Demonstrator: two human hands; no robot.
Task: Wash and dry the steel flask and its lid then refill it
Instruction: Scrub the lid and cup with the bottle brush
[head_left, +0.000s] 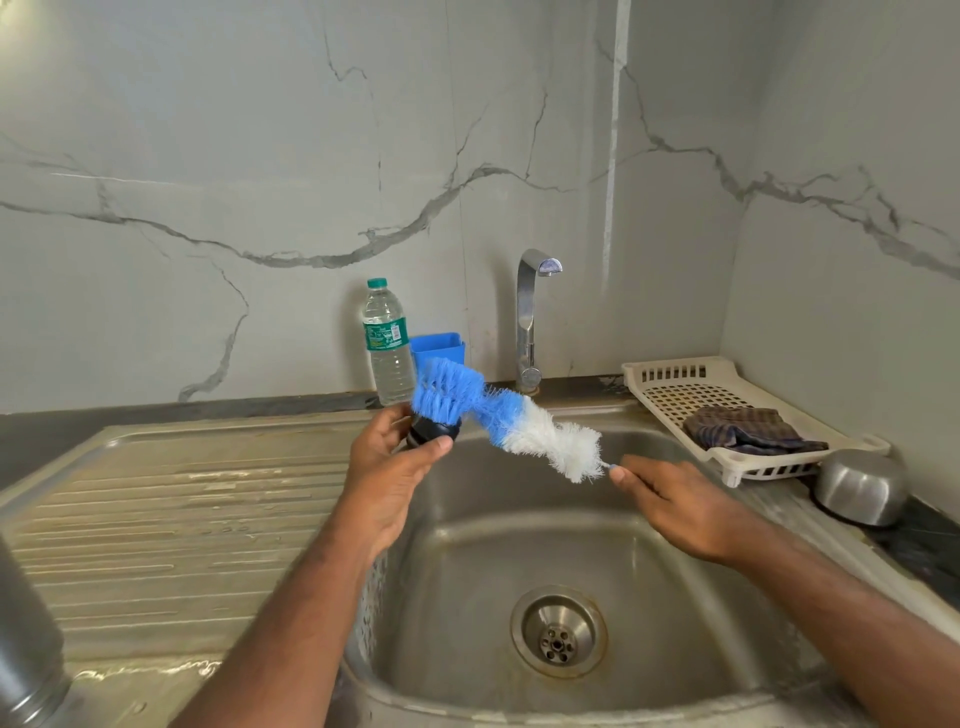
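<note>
Above the sink basin (519, 545), the left hand (387, 467) holds the dark lid (431, 431) between thumb and curled fingers, close to the basin's rear left corner. Against the lid lies the blue end of a bottle brush (498, 415) — its bristles run from blue at the lid to white toward the right, and the brush slopes downward to the right. At the white end, the right hand (675, 504) pinches the thin handle between thumb and fingertips; most of the handle is hidden inside the hand.

At the lower left edge of the view, a steel cylinder, apparently the flask (26, 649), stands on the ribbed draining board (182, 519), well apart from both hands and only partly in frame. The drain (558, 631) sits at the bottom of the basin, below and between the two forearms.

Behind the basin rises a chrome tap (530, 317), its spout turned toward the viewer. To its left, a clear plastic water bottle (387, 343) with a green cap and label stands upright against the marble wall (260, 156), touching or just beside a blue plastic holder (439, 348).

On the right counter rests a cream perforated tray (675, 384) — a dark checked cloth (748, 428) lies crumpled in it. Just in front of the tray, a steel bowl (862, 486) sits upside down.
</note>
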